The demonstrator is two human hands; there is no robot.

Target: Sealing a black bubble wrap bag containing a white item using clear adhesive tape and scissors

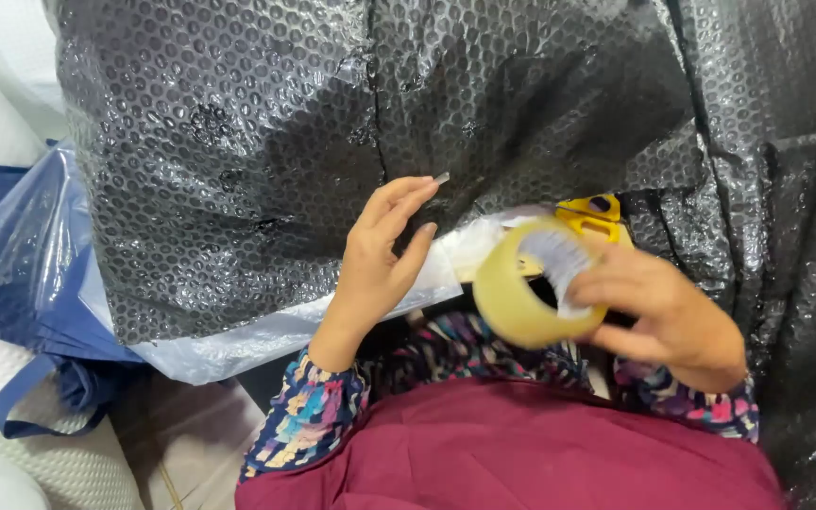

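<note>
A: Where's your right hand (663, 316)?

B: Low right of the view, slightly blurred. Your grip there is clenched around a roll of tan packing tape (521, 283), fingers through the core, thumb side on the outer face. The roll stands on edge, tilted, its open core facing you.

A: And the yellow piece behind it?

B: A yellow tape dispenser (592, 215) sits just above the roll, touching or nearly touching it. Can't tell whether the roll is mounted on it.

A: Your left hand (380, 260)?

B: Centre of the view, grip released. Fingers are extended and loosely fanned, resting against the black bubble wrap (238, 161). It grasps nothing. The fingertips lie near a dark vertical seam in the wrap.

A: What's the wrap covering?

B: A large bundle filling the upper view. A pale clear plastic sheet (266, 335) pokes out under its lower edge, running beneath your left wrist toward the tape roll.

A: Surroundings?

B: Blue plastic bag (21, 274) at the left, white foam sheet (59, 463) at the lower left corner. Your patterned sleeves and maroon garment (521, 449) fill the bottom.
</note>
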